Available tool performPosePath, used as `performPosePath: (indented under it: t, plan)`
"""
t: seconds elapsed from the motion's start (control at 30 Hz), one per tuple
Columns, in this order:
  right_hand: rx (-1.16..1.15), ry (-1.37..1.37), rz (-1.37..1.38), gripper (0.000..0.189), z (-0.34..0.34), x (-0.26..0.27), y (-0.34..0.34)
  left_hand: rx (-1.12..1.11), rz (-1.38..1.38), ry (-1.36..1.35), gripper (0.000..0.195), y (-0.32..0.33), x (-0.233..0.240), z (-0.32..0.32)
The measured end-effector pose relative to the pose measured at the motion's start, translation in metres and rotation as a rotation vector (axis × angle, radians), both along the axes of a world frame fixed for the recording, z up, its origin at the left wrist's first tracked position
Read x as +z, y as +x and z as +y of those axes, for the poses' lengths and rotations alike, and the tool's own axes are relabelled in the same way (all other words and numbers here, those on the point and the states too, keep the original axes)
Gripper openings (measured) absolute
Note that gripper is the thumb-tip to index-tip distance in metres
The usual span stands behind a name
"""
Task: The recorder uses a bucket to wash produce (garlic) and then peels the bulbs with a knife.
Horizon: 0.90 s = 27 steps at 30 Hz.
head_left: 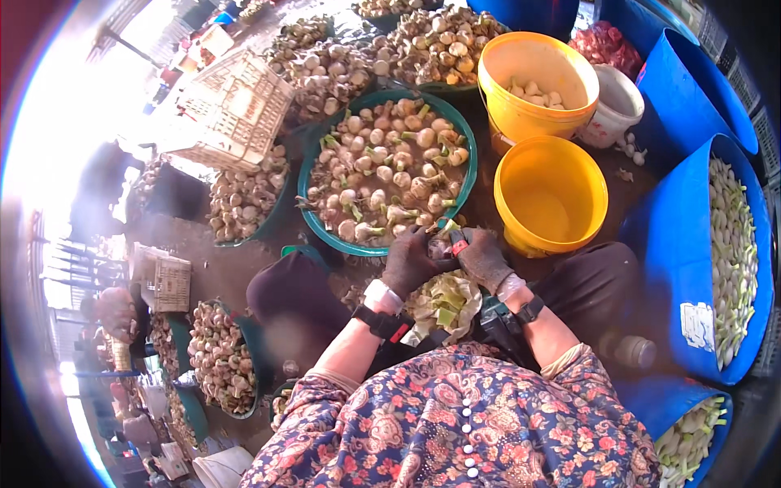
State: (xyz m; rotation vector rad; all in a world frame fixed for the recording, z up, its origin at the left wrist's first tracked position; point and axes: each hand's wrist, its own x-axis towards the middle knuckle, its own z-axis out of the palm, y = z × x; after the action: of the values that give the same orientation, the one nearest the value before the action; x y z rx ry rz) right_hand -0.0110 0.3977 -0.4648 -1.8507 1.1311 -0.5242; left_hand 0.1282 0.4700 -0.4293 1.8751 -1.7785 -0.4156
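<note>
My left hand (413, 261), in a dark work glove, grips a garlic bulb (438, 247) at the near rim of a green tub. Beside it my gloved right hand (485, 257) is closed around a small dark tool (457, 241) with a red band. Its blade is hidden, and the fingers cover much of the bulb. In the green tub (471, 174), several garlic bulbs (384, 174) with short cut stems lie in murky brown water. Below the hands, pale green and whitish peelings (448, 302) are heaped in my lap.
An orange-yellow bucket (552, 189) stands right of the tub. Behind it, another yellow bucket (537, 55) holds pale cloves or bulbs. Blue barrels (665, 244) line the right side. Piled garlic (329, 70) and a plastic crate (235, 110) stand beyond and left.
</note>
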Motion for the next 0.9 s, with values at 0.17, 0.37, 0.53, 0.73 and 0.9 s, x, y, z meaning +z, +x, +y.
performPosePath:
  t: [0.17,0.37,0.53,0.73,0.9]
  plan:
    - [0.005,0.823,-0.473,0.040,-0.006,0.009,0.000,0.127,1.123,0.282,0.046,0.024,-0.020,-0.004]
    - [-0.159,0.916,-0.659,0.048,0.001,-0.009,0.015,0.214,1.083,0.174,0.049,-0.006,-0.038,-0.002]
    - [-0.055,1.105,-0.400,0.050,-0.009,-0.035,0.010,0.191,0.765,-0.035,0.053,0.013,-0.023,0.009]
    - [0.439,0.226,0.335,0.032,-0.010,-0.022,0.005,0.077,0.619,0.417,0.027,0.015,-0.023,0.021]
    - [0.565,-0.134,0.244,0.049,-0.001,-0.006,0.004,0.475,1.186,0.348,0.027,0.003,-0.047,0.031]
